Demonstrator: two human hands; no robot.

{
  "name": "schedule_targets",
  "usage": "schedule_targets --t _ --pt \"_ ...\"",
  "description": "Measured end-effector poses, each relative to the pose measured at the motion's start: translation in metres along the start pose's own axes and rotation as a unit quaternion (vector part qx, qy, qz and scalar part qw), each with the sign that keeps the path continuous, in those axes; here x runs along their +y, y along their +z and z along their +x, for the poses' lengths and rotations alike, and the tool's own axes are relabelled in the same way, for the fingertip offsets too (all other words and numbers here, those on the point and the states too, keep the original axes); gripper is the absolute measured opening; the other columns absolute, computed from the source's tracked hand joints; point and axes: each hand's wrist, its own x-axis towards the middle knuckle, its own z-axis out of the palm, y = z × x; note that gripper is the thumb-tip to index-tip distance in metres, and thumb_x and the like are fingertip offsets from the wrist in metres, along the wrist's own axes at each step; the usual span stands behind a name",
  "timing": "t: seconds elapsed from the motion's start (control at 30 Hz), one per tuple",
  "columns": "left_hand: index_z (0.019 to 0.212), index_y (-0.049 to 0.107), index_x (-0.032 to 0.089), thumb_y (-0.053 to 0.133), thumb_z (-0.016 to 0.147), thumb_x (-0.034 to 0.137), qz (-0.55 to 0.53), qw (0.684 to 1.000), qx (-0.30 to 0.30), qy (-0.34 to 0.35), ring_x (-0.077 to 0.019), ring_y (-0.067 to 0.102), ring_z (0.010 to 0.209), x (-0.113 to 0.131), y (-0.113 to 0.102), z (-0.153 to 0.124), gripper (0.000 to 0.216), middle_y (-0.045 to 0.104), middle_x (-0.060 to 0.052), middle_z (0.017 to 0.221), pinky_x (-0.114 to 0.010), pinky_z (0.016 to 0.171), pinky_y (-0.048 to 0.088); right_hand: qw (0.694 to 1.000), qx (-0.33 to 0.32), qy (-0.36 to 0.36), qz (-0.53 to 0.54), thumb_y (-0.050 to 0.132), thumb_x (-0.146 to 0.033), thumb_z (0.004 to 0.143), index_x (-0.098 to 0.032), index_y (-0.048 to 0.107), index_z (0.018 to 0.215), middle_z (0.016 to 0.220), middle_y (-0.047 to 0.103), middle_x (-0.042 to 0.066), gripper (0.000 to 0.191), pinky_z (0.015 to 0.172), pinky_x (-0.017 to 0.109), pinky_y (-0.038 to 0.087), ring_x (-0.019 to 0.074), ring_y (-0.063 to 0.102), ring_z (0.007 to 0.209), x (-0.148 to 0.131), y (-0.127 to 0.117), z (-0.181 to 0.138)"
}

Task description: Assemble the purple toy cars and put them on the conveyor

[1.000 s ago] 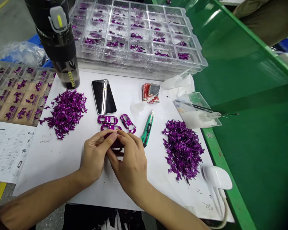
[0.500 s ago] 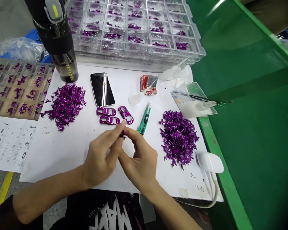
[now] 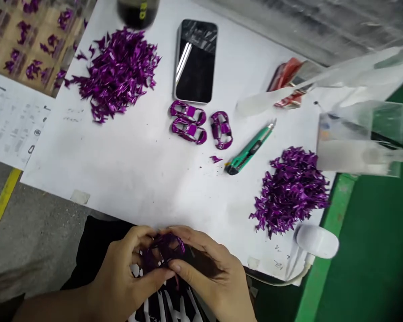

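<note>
Lowered now — left hand (image 3: 121,273) and right hand (image 3: 211,279) pinch a purple frame (image 3: 163,250).

One camera worn on the person's head looks forward and steeply down over the near edge of the white-topped table (image 3: 97,179). It sits close above the work and is rolled, so the table's edges run diagonally across the frame. The person's left hand (image 3: 121,268) and right hand (image 3: 215,277) lie nearest, at the bottom edge, with the table stretching away toward the top right.
</note>
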Motion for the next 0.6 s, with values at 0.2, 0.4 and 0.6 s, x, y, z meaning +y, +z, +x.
schedule_targets --t 0.2,0.4,0.6 --pt "0.108 0.069 0.014 0.088 0.068 0.022 -0.185 0.961 -0.095 -0.184 -0.0133 0.067 0.074 0.015 0.003 0.012 0.045 0.072 -0.002 0.087 -0.02 0.062 0.054 0.989 -0.016 0.0 -0.15 0.077 -0.032 0.086 -0.035 0.076 0.116 0.114 0.074 0.005 0.03 0.08 0.031 0.064 0.0242 0.073 0.101 -0.006 -0.009 0.005" --pt "0.086 0.066 0.011 0.079 0.075 0.023 -0.269 0.934 -0.148 -0.182 -0.0041 0.046 0.046 0.002 0.007 0.026 0.02 0.058 0.004 0.066 -0.017 0.041 0.037 0.969 -0.026 -0.017 -0.246 0.073 -0.034 0.089 -0.033 0.075 0.119 0.111 0.07 0.006 0.03 0.07 0.026 0.062 0.0189 0.07 0.088 -0.005 -0.007 0.007" --pt "0.077 0.054 0.018 0.063 0.068 0.007 -0.328 0.896 -0.21 -0.212 -0.004 0.034 0.04 0.003 0.008 0.038 0.017 0.044 0.009 0.052 -0.017 0.035 0.022 0.95 -0.047 0.013 -0.307 0.071 -0.038 0.09 -0.027 0.074 0.115 0.102 0.075 0.006 0.027 0.073 0.029 0.064 0.022 0.073 0.09 -0.015 -0.006 0.008"
